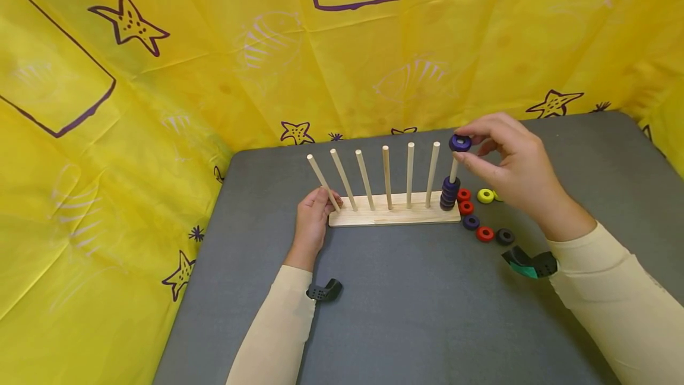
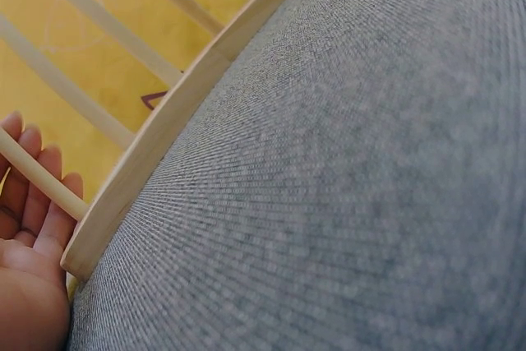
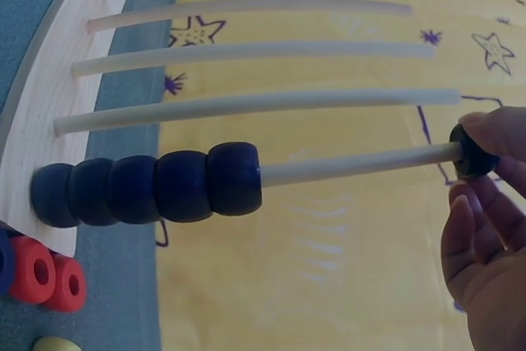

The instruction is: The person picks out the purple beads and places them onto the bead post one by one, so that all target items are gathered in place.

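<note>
A wooden peg rack (image 1: 395, 215) stands on the grey table, a row of upright pegs along its base. My left hand (image 1: 312, 218) holds the rack's left end, its fingers (image 2: 51, 195) around the lower part of the end peg. Between thumb and fingers, my right hand (image 1: 515, 165) pinches a dark blue ring (image 1: 460, 143). In the right wrist view this ring (image 3: 472, 152) is at the tip of the rightmost peg (image 3: 362, 164). Several dark blue rings (image 3: 156, 187) are stacked at the bottom of that same peg. The other pegs carry no rings.
Right of the rack lie loose rings: red ones (image 1: 484, 233), a dark blue one (image 1: 471, 222), a black one (image 1: 504, 236) and yellow ones (image 1: 485, 196), partly under the right hand. A yellow patterned cloth (image 1: 342, 64) hangs behind and left of the table (image 1: 406, 302).
</note>
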`<state>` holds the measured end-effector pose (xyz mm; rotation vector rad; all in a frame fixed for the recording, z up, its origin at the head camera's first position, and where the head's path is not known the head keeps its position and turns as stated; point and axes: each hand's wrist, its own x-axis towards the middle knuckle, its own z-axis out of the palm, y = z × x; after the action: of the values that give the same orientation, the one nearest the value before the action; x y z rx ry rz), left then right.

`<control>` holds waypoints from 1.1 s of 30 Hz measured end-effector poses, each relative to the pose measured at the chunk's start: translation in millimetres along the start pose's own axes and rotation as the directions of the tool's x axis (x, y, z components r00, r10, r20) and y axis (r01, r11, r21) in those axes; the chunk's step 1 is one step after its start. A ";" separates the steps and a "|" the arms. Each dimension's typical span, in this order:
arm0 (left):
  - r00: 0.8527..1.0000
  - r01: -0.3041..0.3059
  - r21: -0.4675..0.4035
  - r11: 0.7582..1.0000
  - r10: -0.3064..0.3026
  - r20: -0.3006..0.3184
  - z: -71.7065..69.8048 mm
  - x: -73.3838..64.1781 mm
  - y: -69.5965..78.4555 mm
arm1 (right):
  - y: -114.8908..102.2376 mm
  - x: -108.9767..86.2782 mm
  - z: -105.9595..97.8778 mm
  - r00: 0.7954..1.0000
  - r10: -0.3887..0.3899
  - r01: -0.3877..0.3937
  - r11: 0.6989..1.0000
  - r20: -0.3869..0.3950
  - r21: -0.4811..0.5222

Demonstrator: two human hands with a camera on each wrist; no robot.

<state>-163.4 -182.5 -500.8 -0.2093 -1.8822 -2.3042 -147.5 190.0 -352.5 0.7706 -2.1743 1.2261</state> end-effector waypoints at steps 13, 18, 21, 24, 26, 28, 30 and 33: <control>1.000 -0.005 0.035 0.999 0.004 0.017 -2.3 0.1 -2.1 | 1.4 -5.3 0.8 0.999 0.047 -0.047 0.999 0.024 -0.009; 1.000 -0.001 0.039 0.999 0.000 0.017 -2.1 0.3 -1.7 | 2.2 -7.2 0.8 0.998 0.052 -0.052 0.999 0.022 -0.004; 1.000 -0.004 0.045 0.999 0.003 0.016 -2.0 0.3 -1.3 | 3.0 -9.0 1.1 0.999 0.045 -0.045 0.999 0.015 -0.001; 1.000 -0.006 0.049 0.999 0.005 0.013 -2.1 0.3 -1.4 | 3.4 -10.7 1.6 0.999 0.042 -0.042 0.999 0.007 0.006; 1.000 -0.006 0.051 0.999 0.005 0.012 -2.3 0.2 -1.4 | 2.9 -11.5 1.5 0.999 0.043 -0.043 0.999 0.002 0.011; 1.000 -0.004 0.047 0.999 0.004 0.014 -2.4 0.3 -1.5 | 2.1 -12.4 0.8 0.999 0.054 -0.054 0.998 0.002 0.020; 1.000 -0.004 0.046 0.999 0.004 0.015 -2.5 0.3 -1.3 | 1.1 -13.3 -0.6 0.998 0.063 -0.063 0.998 0.007 0.022; 1.000 -0.004 0.040 0.999 0.003 0.014 -2.0 0.2 -1.3 | 1.2 -15.2 -2.9 0.997 0.076 -0.077 0.997 0.025 0.026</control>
<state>-163.9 -184.2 -502.3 -0.2244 -1.9316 -2.2659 -137.2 196.4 -362.2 0.7218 -2.2295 1.2923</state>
